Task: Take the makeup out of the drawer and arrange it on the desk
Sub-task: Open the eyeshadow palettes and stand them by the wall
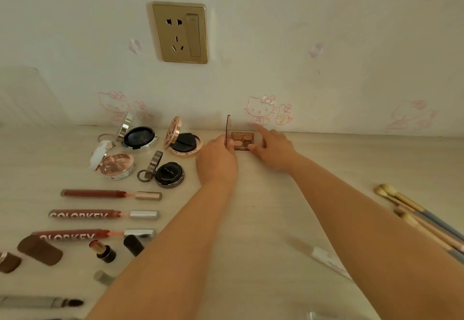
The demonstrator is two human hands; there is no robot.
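Note:
A small eyeshadow palette [241, 140] with brown and peach pans lies open on the pale desk [263, 206] near the wall. My left hand [218, 161] pinches the palette's upright lid. My right hand [275, 149] rests on the palette's right side, thumb at its front edge and index finger stretched along the far corner. To the left stand several open round compacts [139, 138], one with a black puff [184, 141]. Below them three lip glosses [110, 194] lie in a row, with open lipsticks [103, 250] in front.
Makeup brushes [421, 213] lie at the desk's right edge. A white tube [326, 260] lies beside my right forearm. A grey mascara-like tube [42, 302] sits at the front left. The wall behind carries a gold socket [180, 32].

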